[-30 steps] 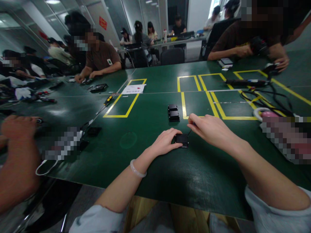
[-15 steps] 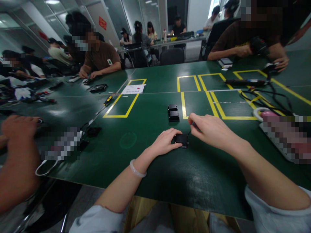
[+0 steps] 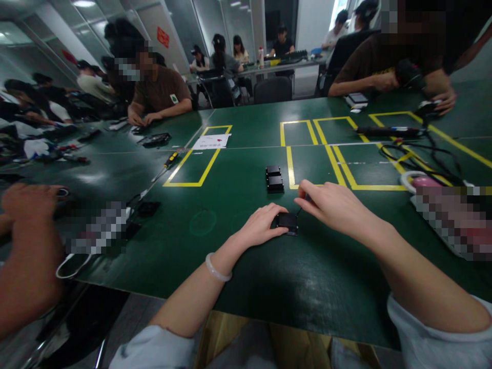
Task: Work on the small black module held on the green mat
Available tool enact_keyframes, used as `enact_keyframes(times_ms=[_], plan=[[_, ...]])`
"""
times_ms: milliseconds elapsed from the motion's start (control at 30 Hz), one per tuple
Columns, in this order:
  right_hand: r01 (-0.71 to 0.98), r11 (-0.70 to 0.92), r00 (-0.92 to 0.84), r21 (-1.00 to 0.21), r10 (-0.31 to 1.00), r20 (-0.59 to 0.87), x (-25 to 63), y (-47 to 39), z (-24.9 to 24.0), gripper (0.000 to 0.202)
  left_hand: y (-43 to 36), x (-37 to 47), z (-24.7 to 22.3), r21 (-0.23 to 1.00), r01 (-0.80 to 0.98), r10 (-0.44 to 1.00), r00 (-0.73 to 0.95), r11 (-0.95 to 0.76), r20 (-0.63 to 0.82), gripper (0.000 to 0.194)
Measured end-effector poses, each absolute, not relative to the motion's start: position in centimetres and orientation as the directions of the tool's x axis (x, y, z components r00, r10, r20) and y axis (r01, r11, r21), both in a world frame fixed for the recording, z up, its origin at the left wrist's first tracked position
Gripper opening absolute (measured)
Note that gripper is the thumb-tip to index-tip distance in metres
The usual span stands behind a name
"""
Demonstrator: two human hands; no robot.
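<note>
A small flat black block (image 3: 287,221) with bright screw-like dots at its corners lies on the green table (image 3: 238,271). My left hand (image 3: 265,223) is closed on it, thumb and fingers pinching its left part. Over its right side, my right hand (image 3: 326,202) pinches a thin dark rod-like tool (image 3: 299,211). The tool's lower end meets the block near its far right corner; its exact kind is too small to tell. Just beyond, two similar black blocks (image 3: 274,179) stand close together in a row.
Yellow tape rectangles (image 3: 291,166) mark the table. A yellow-black screwdriver (image 3: 171,160) and a white paper (image 3: 212,141) lie farther left. Black cables (image 3: 426,148) and a pink and white object (image 3: 453,215) are on the right. Another person's arm (image 3: 33,241) rests at left; several people sit around.
My right fingers have turned slightly around the thin tool, the thumb now a little lower and to the left. My left hand and the blocks have stayed put.
</note>
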State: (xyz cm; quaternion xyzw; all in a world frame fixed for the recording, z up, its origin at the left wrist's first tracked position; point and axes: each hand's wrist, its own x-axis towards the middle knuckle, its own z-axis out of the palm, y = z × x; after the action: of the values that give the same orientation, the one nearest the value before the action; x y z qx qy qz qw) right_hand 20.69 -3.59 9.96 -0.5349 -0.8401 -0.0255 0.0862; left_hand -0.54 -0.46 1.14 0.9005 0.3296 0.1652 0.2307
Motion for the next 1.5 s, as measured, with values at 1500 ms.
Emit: enact_keyframes(times_ms=[1500], plan=[[0.894, 0.448, -0.438, -0.008, 0.877, 0.196, 20.74, -3.55, 9.78, 0.019, -0.42, -0.59, 1.48, 0.538, 0.516, 0.673, 0.727, -0.666, 0.136, 0.035]])
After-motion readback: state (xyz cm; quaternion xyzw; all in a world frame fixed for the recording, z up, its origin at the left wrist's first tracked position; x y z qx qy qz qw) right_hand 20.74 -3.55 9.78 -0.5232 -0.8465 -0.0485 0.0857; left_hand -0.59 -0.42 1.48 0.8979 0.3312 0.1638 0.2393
